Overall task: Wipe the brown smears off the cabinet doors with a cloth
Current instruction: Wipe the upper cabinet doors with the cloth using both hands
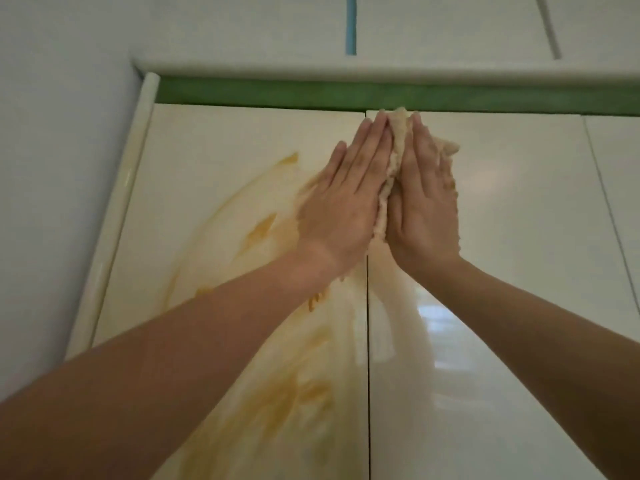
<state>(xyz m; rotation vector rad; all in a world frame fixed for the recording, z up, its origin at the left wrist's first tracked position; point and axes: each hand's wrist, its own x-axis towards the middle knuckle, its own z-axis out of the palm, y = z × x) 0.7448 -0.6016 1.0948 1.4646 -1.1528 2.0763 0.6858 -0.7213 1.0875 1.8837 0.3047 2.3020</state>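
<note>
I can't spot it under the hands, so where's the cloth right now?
In the head view, the cloth is pressed flat under both hands, left hand and right hand, over the seam between the cabinet doors, just below the green strip.

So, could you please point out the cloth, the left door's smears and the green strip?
cloth (393, 168), head view, ridge between the hands.
smears (261, 227), head view, darkest streak.
green strip (277, 95), head view, bare middle.

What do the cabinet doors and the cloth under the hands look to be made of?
Cabinet doors: a glossy cream panel, likely lacquered or laminated board; it mirrors a window and the arms. Cloth: soft, nubby pale fabric, possibly terry or microfibre, bunched into folds between the left hand and right hand.
</note>
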